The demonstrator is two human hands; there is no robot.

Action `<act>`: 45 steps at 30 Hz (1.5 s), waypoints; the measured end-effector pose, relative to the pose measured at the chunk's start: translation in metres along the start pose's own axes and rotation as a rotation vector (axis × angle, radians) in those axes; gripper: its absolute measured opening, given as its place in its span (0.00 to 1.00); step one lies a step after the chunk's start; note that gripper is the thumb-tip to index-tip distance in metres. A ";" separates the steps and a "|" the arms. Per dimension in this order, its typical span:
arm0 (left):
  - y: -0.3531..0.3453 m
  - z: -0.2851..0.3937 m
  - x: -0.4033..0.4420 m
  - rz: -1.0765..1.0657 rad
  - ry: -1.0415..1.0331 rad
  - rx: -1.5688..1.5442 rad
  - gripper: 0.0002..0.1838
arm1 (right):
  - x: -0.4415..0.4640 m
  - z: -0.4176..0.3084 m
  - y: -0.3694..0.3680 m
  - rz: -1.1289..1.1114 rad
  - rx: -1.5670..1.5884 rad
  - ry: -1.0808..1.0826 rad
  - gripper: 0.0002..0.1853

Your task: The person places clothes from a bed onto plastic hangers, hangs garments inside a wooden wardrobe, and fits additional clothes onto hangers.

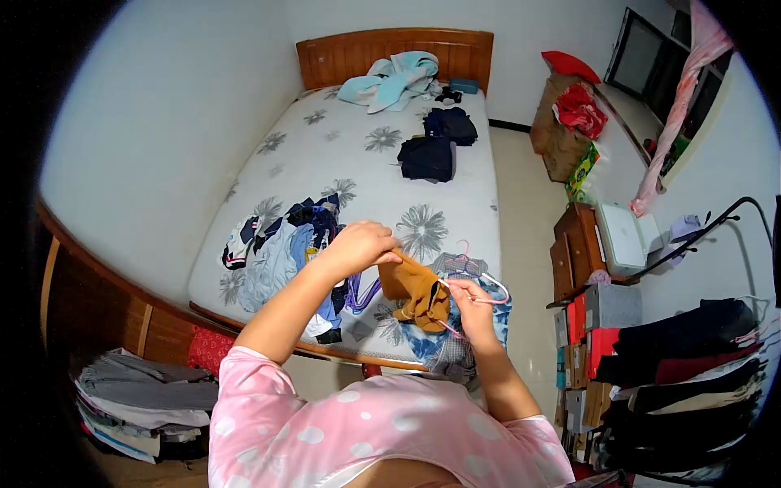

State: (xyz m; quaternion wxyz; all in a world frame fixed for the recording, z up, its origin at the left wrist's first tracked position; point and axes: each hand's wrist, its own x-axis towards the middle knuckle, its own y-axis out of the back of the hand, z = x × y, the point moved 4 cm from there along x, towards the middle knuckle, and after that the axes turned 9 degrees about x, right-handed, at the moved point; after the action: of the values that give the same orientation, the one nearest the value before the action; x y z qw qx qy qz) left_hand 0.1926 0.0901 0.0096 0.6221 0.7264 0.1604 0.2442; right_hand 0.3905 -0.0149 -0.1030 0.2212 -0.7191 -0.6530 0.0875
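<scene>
A mustard-brown garment (413, 291) hangs between my hands above the front edge of the bed. My left hand (364, 246) is closed on its upper left part. In my right hand (472, 309) is a pink and white hanger (496, 301), gripped near its middle, with part of it at the garment. Under and behind them lie blue patterned and grey checked clothes (455, 355), with another pink hanger (464, 252) on top. Purple hangers (359, 294) rest on the bed left of the garment, beside a heap of blue and dark clothes (281, 259).
Folded dark clothes (427, 158) and a light-blue blanket (394, 80) lie farther up the bed (325, 154). At the right stand stacked boxes (612, 306), a wooden cabinet (574, 248) and a rack of hanging clothes (683, 350). Folded clothes (146, 390) are piled at lower left.
</scene>
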 end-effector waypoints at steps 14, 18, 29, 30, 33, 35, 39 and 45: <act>-0.009 0.085 0.019 0.250 -0.088 -0.249 0.16 | 0.020 -0.061 -0.034 -0.034 -0.467 0.314 0.11; -0.011 0.084 0.020 0.261 0.071 -0.302 0.16 | 0.032 -0.068 -0.035 -0.038 -0.522 0.328 0.10; -0.038 0.017 -0.021 0.434 0.602 -0.829 0.14 | -0.007 -0.037 -0.009 0.103 -0.414 0.416 0.06; -0.038 0.018 -0.022 0.450 0.609 -0.850 0.14 | -0.008 -0.038 -0.014 0.055 -0.394 0.374 0.07; -0.033 0.029 -0.021 0.430 0.608 -0.907 0.14 | -0.007 -0.035 -0.029 0.007 -0.375 0.396 0.09; -0.030 0.035 -0.020 0.431 0.597 -0.922 0.13 | -0.001 -0.030 -0.037 -0.011 -0.298 0.416 0.15; -0.025 0.040 -0.017 0.433 0.576 -0.969 0.13 | 0.005 -0.013 -0.054 0.006 -0.145 0.435 0.20; -0.029 0.030 -0.024 0.539 0.580 -1.063 0.14 | -0.012 0.001 -0.067 -0.070 -0.381 0.330 0.13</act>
State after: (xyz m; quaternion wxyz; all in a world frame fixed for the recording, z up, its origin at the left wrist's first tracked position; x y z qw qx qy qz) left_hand 0.1917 0.0573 -0.0254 0.7445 0.2400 -0.0082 0.6229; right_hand 0.3285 -0.0228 -0.0769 0.1881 -0.7293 -0.6372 -0.1636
